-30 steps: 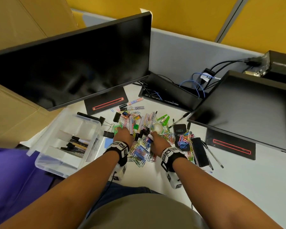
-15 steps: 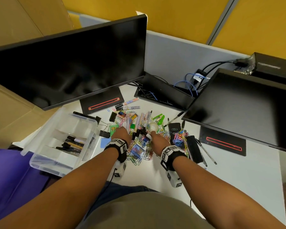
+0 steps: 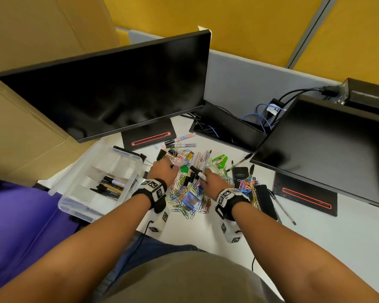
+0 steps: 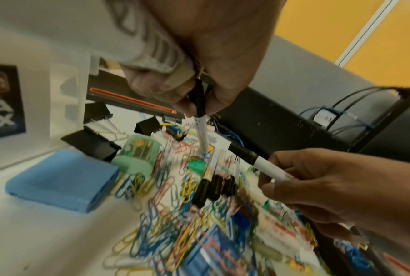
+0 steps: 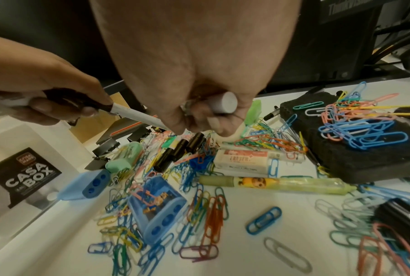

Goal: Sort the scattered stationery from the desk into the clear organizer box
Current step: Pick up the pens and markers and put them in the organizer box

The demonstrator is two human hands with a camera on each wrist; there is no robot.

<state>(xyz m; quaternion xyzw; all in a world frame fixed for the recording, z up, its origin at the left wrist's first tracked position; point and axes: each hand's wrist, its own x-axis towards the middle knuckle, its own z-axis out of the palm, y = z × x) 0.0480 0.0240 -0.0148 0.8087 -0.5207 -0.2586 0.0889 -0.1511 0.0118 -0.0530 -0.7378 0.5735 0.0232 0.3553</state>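
My left hand (image 3: 169,166) hovers over the left side of the stationery pile. It pinches a thin black-capped pen (image 4: 200,114) and keeps a thick grey marker (image 4: 152,50) tucked in the palm. To its right, my right hand (image 3: 204,178) grips a white marker (image 4: 267,166) whose black cap points toward the left hand; the marker's butt end (image 5: 225,102) shows in the right wrist view. Coloured paper clips (image 3: 185,201) cover the desk below both hands. The clear organizer box (image 3: 129,158) stands left of the pile with several markers (image 3: 112,185) in one compartment.
Three black-capped markers (image 5: 178,149), a green sharpener (image 5: 125,156), blue sharpeners (image 5: 156,205), an eraser (image 5: 244,161), a yellow highlighter (image 5: 270,184) and a black duster (image 5: 355,149) topped with clips lie in the pile. Two monitors (image 3: 118,90) overhang the desk.
The left hand has shifted slightly farther into the pile. The right hand holds its marker as before, black cap angled toward the left hand.
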